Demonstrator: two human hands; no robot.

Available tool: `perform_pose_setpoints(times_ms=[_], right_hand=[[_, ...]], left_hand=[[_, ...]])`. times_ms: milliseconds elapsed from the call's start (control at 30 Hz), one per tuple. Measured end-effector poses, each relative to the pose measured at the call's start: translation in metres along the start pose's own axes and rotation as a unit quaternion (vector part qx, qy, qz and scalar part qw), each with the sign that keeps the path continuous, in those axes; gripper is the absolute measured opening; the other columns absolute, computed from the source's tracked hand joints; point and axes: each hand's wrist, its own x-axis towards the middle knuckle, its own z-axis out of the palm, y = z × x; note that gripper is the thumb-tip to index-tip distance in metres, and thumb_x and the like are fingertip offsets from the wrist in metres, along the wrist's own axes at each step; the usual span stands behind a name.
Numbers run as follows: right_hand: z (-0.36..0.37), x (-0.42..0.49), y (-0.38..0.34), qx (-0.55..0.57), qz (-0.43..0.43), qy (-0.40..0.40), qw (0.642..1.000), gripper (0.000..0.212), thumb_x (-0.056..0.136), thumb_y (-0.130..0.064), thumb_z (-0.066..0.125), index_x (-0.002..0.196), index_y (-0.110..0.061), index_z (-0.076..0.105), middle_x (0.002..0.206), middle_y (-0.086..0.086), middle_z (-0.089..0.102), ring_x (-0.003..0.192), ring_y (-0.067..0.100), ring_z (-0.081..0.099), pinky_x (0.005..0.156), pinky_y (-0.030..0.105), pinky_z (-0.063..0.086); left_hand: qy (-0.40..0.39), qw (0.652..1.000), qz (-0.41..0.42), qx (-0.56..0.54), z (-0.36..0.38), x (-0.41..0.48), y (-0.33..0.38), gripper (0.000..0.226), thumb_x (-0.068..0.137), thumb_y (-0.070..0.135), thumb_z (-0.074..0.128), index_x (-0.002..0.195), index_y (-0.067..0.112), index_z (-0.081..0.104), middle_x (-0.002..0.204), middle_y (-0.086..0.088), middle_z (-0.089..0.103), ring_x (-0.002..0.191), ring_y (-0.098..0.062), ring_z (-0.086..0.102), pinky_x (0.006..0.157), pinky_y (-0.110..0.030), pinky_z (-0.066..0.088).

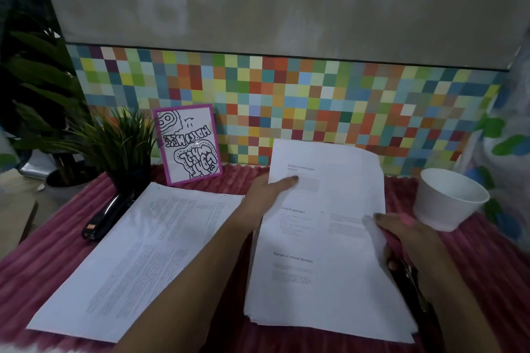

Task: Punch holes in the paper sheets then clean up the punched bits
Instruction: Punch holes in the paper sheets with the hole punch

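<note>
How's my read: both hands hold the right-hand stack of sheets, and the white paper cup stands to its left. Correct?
Not quite. The head view shows the white paper cup standing to the right of the right-hand stack, not its left. The left hand and right hand do both hold that stack.

The table is covered by a ribbed pink cloth [487, 266]. Reference item: the printed stack [315, 281], right of centre, with its far end raised off the cloth.

- Second paper stack [143, 252]: just left of the reference, lying flat and angled.
- Black stapler-like tool [106, 218]: further left, partly under that second stack.
- Potted plant [120, 146]: far left, behind the tool.
- Pink-framed card [187, 146]: behind and left, leaning upright.
- White cup [447, 200]: right, near.
- Black punch [407, 281]: against the reference's right edge, largely hidden.
</note>
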Motion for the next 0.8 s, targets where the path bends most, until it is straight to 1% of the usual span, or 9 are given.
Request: perform_pose_setpoints(times_ms=[100, 200, 267, 333, 400, 500, 633, 700, 800], right_hand=[[0.001, 0.003, -0.007, -0.106, -0.061, 0.033, 0.992, 0.037, 0.084, -0.027, 0.072, 0.105, 0.002, 0.063, 0.091, 0.028, 0.063, 0.068, 0.029, 0.054, 0.066, 0.035, 0.044], [0.011, 0.010, -0.039, -0.254, -0.252, 0.085, 0.930, 0.035, 0.085, -0.031, 0.068, 0.114, -0.013, 0.058, 0.113, 0.009, 0.058, 0.100, 0.029, 0.054, 0.082, 0.038, 0.041], [0.029, 0.013, -0.069, -0.302, -0.346, 0.013, 0.888, 0.047, 0.086, -0.036, 0.065, 0.129, -0.020, 0.054, 0.131, 0.001, 0.053, 0.113, 0.024, 0.053, 0.088, 0.035, 0.040], [0.052, 0.022, -0.091, -0.366, -0.352, -0.077, 0.858, 0.066, 0.087, -0.039, 0.065, 0.146, -0.022, 0.041, 0.151, -0.003, 0.039, 0.129, 0.022, 0.045, 0.099, 0.035, 0.036], [0.070, 0.033, -0.102, -0.383, -0.312, -0.153, 0.856, 0.059, 0.085, -0.036, 0.067, 0.138, -0.016, 0.050, 0.147, 0.003, 0.046, 0.120, 0.024, 0.053, 0.093, 0.035, 0.042], [0.086, 0.042, -0.096, -0.363, -0.277, -0.197, 0.867, 0.030, 0.082, -0.035, 0.070, 0.095, -0.010, 0.060, 0.100, 0.008, 0.060, 0.070, 0.020, 0.058, 0.056, 0.030, 0.047], [0.093, 0.036, -0.083, -0.335, -0.295, -0.191, 0.874, 0.022, 0.081, -0.035, 0.071, 0.072, -0.023, 0.055, 0.086, 0.000, 0.054, 0.072, 0.021, 0.056, 0.059, 0.028, 0.041], [0.090, 0.035, -0.082, -0.313, -0.291, -0.184, 0.885, 0.016, 0.081, -0.036, 0.071, 0.083, -0.023, 0.061, 0.093, 0.004, 0.058, 0.073, 0.020, 0.057, 0.059, 0.027, 0.042], [0.085, 0.036, -0.084, -0.309, -0.287, -0.165, 0.891, 0.046, 0.083, -0.035, 0.070, 0.116, -0.003, 0.061, 0.113, 0.018, 0.061, 0.067, 0.015, 0.055, 0.062, 0.031, 0.044]], left_hand=[[0.002, 1.000, 0.001, 0.011, 0.000, 0.000, -0.006, 0.023, 0.090, 0.014, 0.065, 0.113, 0.014, 0.070, 0.107, -0.002, 0.075, 0.097, -0.023, 0.072, 0.094, -0.045, 0.054], [-0.004, 1.000, 0.008, 0.022, -0.001, -0.002, -0.011, 0.025, 0.091, 0.013, 0.063, 0.115, 0.014, 0.069, 0.110, -0.002, 0.074, 0.100, -0.024, 0.071, 0.096, -0.048, 0.052], [-0.002, 0.999, 0.014, 0.031, -0.002, -0.003, -0.015, 0.026, 0.091, 0.013, 0.062, 0.116, 0.013, 0.068, 0.110, -0.003, 0.074, 0.100, -0.025, 0.071, 0.097, -0.049, 0.051], [-0.001, 0.999, 0.023, 0.027, -0.001, -0.006, -0.016, 0.027, 0.090, 0.013, 0.062, 0.116, 0.013, 0.068, 0.110, -0.005, 0.074, 0.100, -0.027, 0.071, 0.096, -0.050, 0.052], [0.002, 0.999, 0.032, 0.011, 0.000, -0.009, -0.016, 0.028, 0.090, 0.011, 0.062, 0.117, 0.013, 0.068, 0.111, -0.006, 0.073, 0.100, -0.027, 0.071, 0.095, -0.049, 0.052], [0.014, 0.999, 0.035, -0.004, 0.000, -0.011, -0.016, 0.028, 0.090, 0.010, 0.063, 0.118, 0.012, 0.068, 0.110, -0.006, 0.074, 0.101, -0.027, 0.070, 0.095, -0.047, 0.053], [0.035, 0.998, 0.055, -0.006, 0.002, -0.011, -0.015, 0.025, 0.093, 0.020, 0.064, 0.116, 0.013, 0.070, 0.109, -0.004, 0.074, 0.101, -0.023, 0.070, 0.091, -0.039, 0.055], [0.048, 0.997, 0.067, 0.000, 0.004, -0.012, -0.014, 0.024, 0.094, 0.020, 0.061, 0.116, 0.012, 0.069, 0.107, -0.002, 0.075, 0.098, -0.019, 0.071, 0.083, -0.031, 0.056], [0.067, 0.995, 0.067, -0.007, 0.004, -0.013, -0.014, 0.027, 0.094, 0.023, 0.061, 0.118, 0.014, 0.067, 0.108, -0.002, 0.074, 0.099, -0.019, 0.071, 0.084, -0.032, 0.056]])
